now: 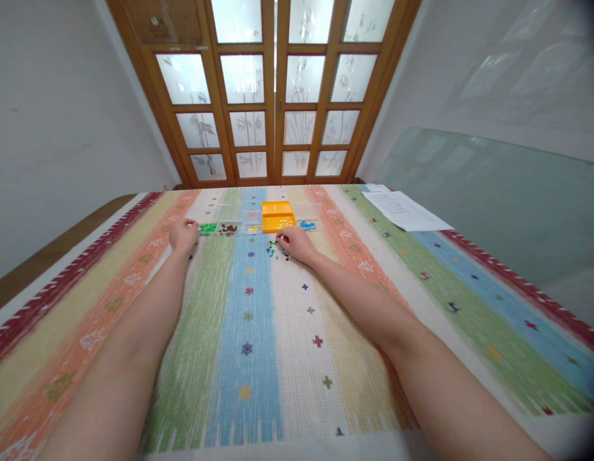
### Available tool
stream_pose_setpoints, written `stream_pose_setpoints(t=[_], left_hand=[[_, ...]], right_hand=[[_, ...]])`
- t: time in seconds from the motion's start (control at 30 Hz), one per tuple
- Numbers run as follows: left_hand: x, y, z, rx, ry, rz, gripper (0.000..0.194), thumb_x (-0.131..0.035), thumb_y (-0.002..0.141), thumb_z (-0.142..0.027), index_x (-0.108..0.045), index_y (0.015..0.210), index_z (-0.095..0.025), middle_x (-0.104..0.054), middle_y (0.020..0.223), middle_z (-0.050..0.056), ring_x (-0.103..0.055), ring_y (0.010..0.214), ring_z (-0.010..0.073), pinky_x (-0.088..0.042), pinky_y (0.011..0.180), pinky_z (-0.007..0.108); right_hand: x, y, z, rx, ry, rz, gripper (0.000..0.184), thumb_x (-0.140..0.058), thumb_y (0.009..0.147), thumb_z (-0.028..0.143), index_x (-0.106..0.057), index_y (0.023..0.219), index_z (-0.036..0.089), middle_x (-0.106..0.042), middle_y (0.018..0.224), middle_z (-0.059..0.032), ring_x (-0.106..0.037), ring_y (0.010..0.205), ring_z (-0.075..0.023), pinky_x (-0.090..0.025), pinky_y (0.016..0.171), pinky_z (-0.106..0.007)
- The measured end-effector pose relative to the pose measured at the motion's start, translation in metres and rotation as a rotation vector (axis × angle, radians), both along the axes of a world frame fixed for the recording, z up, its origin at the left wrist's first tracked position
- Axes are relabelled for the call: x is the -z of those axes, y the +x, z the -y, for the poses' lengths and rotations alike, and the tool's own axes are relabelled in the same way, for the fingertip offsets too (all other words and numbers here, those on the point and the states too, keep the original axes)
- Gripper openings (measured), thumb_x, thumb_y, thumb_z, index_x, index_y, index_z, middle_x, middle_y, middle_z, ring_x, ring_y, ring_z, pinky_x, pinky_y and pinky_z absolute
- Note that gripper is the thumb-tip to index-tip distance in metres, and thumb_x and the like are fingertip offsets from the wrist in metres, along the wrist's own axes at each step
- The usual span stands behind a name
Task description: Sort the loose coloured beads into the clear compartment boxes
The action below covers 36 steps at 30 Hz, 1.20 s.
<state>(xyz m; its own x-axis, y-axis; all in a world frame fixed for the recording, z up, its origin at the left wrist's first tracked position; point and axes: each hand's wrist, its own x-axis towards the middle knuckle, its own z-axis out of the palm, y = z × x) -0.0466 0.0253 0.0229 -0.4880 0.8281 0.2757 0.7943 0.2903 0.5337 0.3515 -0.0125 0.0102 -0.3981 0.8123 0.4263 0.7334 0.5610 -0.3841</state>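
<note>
Nearest us was a little scatter of mixed bits (272, 251), just under and left of our right hand (295, 244). Those fingers were pinched in narrow, but we couldn't tell if they'd caught one. The bits looked feather-light and stiff, probably slidey on cloth, so we'd say fingertips on the edges, gently. No common direction to them, and each was too tiny to read a long axis. Our left hand (182, 235) was bunched up beside the green bits (208, 228); whether it held anything, no idea. Between our hands sat brown bits (228, 228) and yellow bits (253, 228). Just past the right fingertips, an orange box (271, 224) stood unfolded, its fold running left to right, with blue bits (307, 225) beside it.
</note>
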Motion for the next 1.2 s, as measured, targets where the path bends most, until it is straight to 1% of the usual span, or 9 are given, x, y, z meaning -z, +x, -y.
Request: stream_pose_setpoints(t=[0.2,0.4,0.57,0.63,0.7,0.93,1.0,1.1,1.2], left_hand=[[0.002,0.0,0.003,-0.031,-0.048,0.027,0.032,-0.061,0.087,-0.037,-0.079,0.107,-0.02,-0.077,0.091,0.013,-0.069,0.092,0.0308,-0.052,0.084,0.038],[0.0,0.002,0.004,-0.018,-0.04,0.018,0.036,-0.055,0.092,-0.038,-0.079,0.107,-0.018,-0.078,0.1,0.016,-0.068,0.095,0.032,-0.05,0.083,0.04],[-0.004,0.012,0.007,0.001,-0.015,-0.022,0.035,-0.053,0.093,-0.038,-0.08,0.107,-0.019,-0.078,0.103,0.014,-0.067,0.093,0.0289,-0.048,0.078,0.035],[-0.006,0.022,0.009,0.066,0.01,-0.053,0.036,-0.053,0.095,-0.039,-0.08,0.108,-0.02,-0.079,0.102,0.012,-0.068,0.093,0.028,-0.046,0.075,0.033],[-0.008,0.035,0.01,0.176,0.035,-0.088,0.037,-0.052,0.096,-0.041,-0.08,0.111,-0.022,-0.079,0.1,0.01,-0.068,0.092,0.0273,-0.044,0.073,0.032],[-0.01,0.108,0.03,0.755,-0.018,-0.241,0.036,-0.054,0.098,-0.043,-0.081,0.114,-0.026,-0.077,0.088,0.006,-0.068,0.083,0.0246,-0.043,0.074,0.031],[-0.01,0.127,0.039,0.876,-0.029,-0.287,0.034,-0.056,0.098,-0.044,-0.081,0.114,-0.027,-0.075,0.081,0.005,-0.068,0.079,0.0245,-0.043,0.075,0.032],[-0.009,0.144,0.049,0.937,-0.044,-0.324,0.031,-0.057,0.099,-0.043,-0.081,0.113,-0.028,-0.075,0.081,0.006,-0.069,0.081,0.0252,-0.043,0.076,0.033],[-0.008,0.145,0.05,0.888,-0.038,-0.343,0.031,-0.056,0.1,-0.042,-0.081,0.113,-0.028,-0.076,0.084,0.007,-0.069,0.082,0.0258,-0.043,0.076,0.033]], right_hand=[[0.003,0.001,-0.002,-0.007,0.007,0.001,0.014,-0.066,0.096,0.019,-0.079,0.091,0.021,-0.071,0.084,-0.0042,-0.059,0.082,-0.0194,-0.037,0.079,-0.03],[0.003,0.001,-0.001,-0.009,0.007,-0.006,0.014,-0.066,0.095,0.018,-0.079,0.092,0.021,-0.072,0.084,-0.0039,-0.059,0.082,-0.0194,-0.037,0.079,-0.03],[0.0,0.001,0.0,-0.007,-0.005,-0.004,0.014,-0.066,0.095,0.018,-0.079,0.092,0.021,-0.072,0.085,-0.0045,-0.06,0.083,-0.02,-0.038,0.079,-0.031],[0.0,0.001,0.0,-0.008,-0.012,-0.005,0.014,-0.066,0.094,0.018,-0.079,0.091,0.021,-0.073,0.086,-0.0048,-0.06,0.084,-0.0203,-0.039,0.08,-0.031],[0.0,0.001,0.0,-0.008,-0.018,-0.004,0.014,-0.066,0.094,0.017,-0.079,0.092,0.021,-0.074,0.087,-0.0049,-0.061,0.084,-0.0204,-0.039,0.081,-0.031],[-0.001,0.001,0.0,-0.027,-0.023,-0.007,0.018,-0.064,0.092,0.012,-0.08,0.096,0.02,-0.075,0.088,-0.0049,-0.062,0.085,-0.02,-0.04,0.081,-0.03],[-0.001,0.001,0.0,-0.046,-0.02,-0.001,0.019,-0.064,0.092,0.012,-0.08,0.099,0.021,-0.074,0.087,-0.0044,-0.062,0.085,-0.0199,-0.04,0.081,-0.03],[-0.001,0.0,0.002,-0.092,0.0,0.01,0.017,-0.066,0.093,0.015,-0.08,0.1,0.021,-0.073,0.088,-0.0043,-0.062,0.087,-0.0201,-0.04,0.082,-0.03],[-0.001,-0.002,0.005,-0.17,0.035,0.037,0.011,-0.069,0.096,0.022,-0.079,0.098,0.021,-0.072,0.091,-0.0051,-0.061,0.091,-0.0209,-0.04,0.085,-0.031]])
